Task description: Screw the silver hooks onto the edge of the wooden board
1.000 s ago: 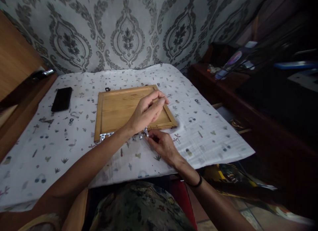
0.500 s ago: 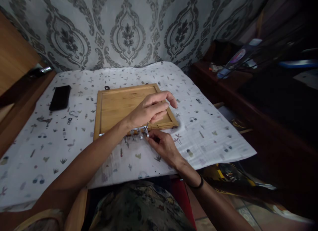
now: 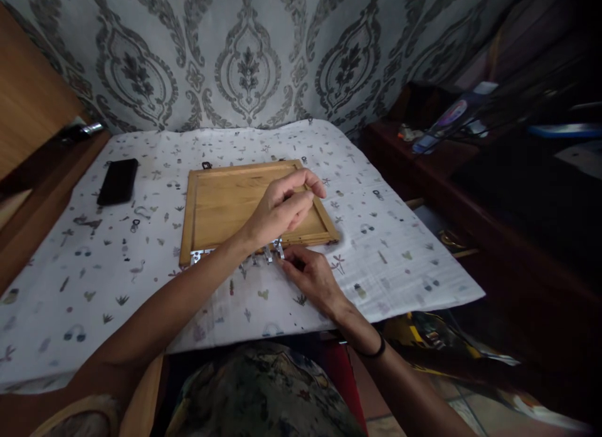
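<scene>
A framed wooden panel [image 3: 230, 205] lies flat on the patterned cloth. Along its near edge runs a silvery metal hook rail [image 3: 269, 255], partly hidden under my left forearm. My left hand [image 3: 282, 208] hovers over the panel's right part, its fingers curled and closed; whatever they grip is hidden, though a thin shiny piece shows just below, by the rail's right end. With thumb and fingers pinched, my right hand [image 3: 313, 274] holds the right end of the hook rail, in front of the panel's near edge.
A black phone [image 3: 118, 182] rests on the cloth [image 3: 155, 311] at the left. Small dark metal hangers [image 3: 207, 165] sit at the panel's far edge. To the right, a clear bottle [image 3: 446, 120] lies on a dark wooden surface, above an open drawer [image 3: 435, 227].
My left hand has turned and shifted slightly left, and the thin metal shaft beneath it shows less. My right hand keeps its place at the rail. The view has shifted slightly.
</scene>
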The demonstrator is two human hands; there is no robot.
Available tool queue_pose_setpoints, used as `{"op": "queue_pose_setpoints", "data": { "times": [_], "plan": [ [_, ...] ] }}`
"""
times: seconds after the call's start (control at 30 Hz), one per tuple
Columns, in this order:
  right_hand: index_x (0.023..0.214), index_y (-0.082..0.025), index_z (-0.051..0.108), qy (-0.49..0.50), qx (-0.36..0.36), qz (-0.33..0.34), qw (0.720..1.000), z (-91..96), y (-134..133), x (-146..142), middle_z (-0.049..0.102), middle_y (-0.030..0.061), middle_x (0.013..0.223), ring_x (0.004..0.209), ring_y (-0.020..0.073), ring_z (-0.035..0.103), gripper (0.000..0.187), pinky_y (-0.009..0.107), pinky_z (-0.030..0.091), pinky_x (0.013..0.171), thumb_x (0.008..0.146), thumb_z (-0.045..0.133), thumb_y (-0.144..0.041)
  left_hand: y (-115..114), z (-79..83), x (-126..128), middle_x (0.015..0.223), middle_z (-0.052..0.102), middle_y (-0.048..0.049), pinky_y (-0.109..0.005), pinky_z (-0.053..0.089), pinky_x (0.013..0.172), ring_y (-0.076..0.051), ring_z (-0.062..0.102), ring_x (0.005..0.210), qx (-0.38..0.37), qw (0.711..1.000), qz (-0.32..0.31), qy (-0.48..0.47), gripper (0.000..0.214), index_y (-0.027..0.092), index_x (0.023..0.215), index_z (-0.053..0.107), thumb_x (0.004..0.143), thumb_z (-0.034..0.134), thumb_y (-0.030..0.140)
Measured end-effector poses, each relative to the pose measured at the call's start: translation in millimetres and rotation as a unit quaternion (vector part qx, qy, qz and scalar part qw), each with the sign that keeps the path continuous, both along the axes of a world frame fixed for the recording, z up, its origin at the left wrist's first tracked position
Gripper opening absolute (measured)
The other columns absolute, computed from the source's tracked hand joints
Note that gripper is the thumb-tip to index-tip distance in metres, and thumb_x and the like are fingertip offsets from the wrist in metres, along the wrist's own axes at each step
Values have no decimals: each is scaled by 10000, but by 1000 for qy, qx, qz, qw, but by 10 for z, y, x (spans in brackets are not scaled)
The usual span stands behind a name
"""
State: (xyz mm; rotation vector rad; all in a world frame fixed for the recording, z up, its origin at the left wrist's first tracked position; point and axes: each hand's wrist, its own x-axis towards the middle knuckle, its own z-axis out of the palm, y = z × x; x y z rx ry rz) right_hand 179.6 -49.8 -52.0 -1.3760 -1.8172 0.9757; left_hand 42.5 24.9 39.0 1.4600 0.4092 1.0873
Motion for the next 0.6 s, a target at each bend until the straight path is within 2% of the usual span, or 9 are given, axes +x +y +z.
{"op": "queue_pose_setpoints", "data": {
  "times": [0.17,0.27,0.6],
  "plan": [
    [818,-197,643,12,0,2,1000,-23,6,2,601,4,695,647,150,521,202,275,388,629,906,595,-373,28,70,7,441,317,132,-212,210,398,-58,244,370,45,999,1,-1,71,202,893,549,903,548,272],
    [810,-197,644,11,-3,-2,1000,-22,13,3,599,5,690,637,151,519,219,281,385,625,898,591,-391,52,97,-22,447,319,129,-212,217,403,-58,249,374,42,999,12,2,60,208,893,547,902,544,267],
    [841,-188,673,13,-20,-12,1000,-19,1,-1,618,15,708,632,149,530,234,279,398,624,882,590,-402,90,-39,-67,456,320,130,-205,223,396,-58,268,376,14,999,41,-12,112,203,904,556,912,571,314]
  ]
}}
